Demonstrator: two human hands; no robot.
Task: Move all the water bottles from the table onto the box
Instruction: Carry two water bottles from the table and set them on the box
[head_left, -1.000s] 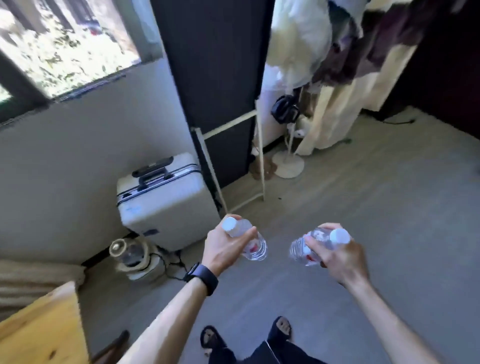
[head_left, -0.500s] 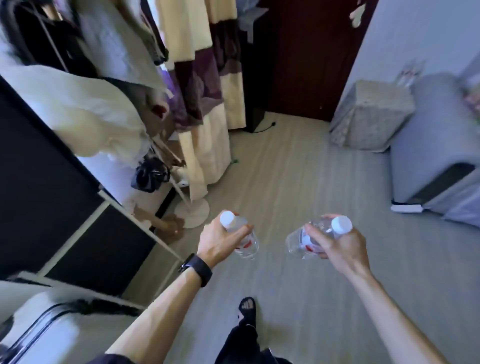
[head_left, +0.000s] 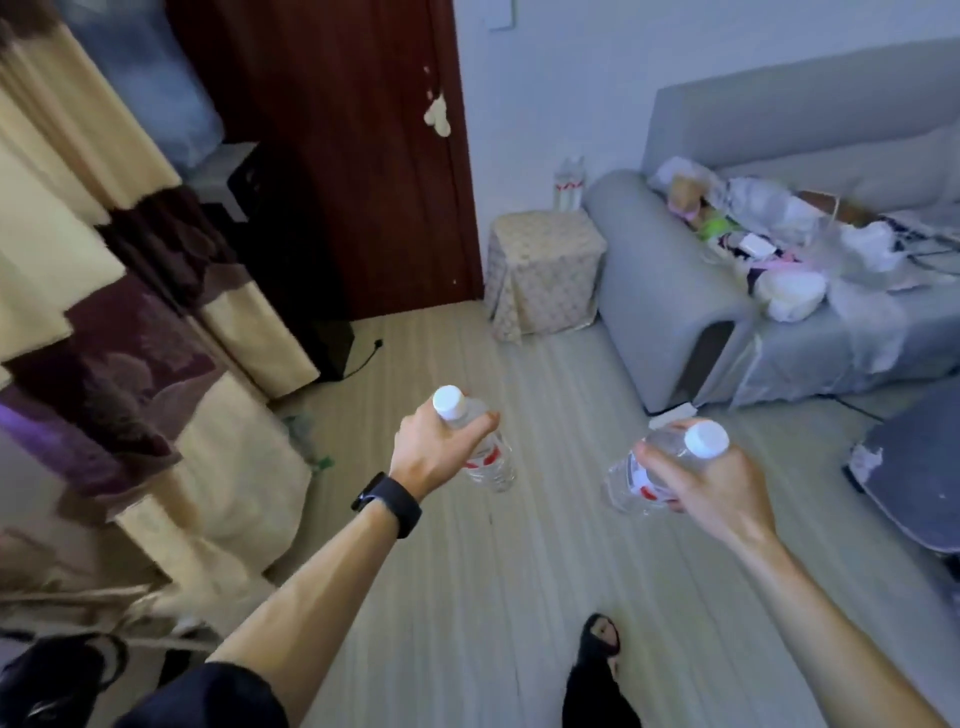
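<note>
The left hand (head_left: 431, 447) is gripping a clear plastic white-capped water bottle (head_left: 485, 457); the right hand (head_left: 701, 483) is clasping another clear white-capped bottle (head_left: 636, 480) above the striped floor (head_left: 519, 571).

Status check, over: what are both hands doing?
Left hand grips one clear plastic white-capped water bottle. Right hand grips a second bottle. Cloth-covered box ahead, beside grey sofa, not yet reached.

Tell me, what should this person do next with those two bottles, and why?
Probably step toward the cloth-covered box beside the sofa. The left hand grips one bottle, the right hand the other bottle, and the box stands across the floor, seemingly beyond reach.
</note>
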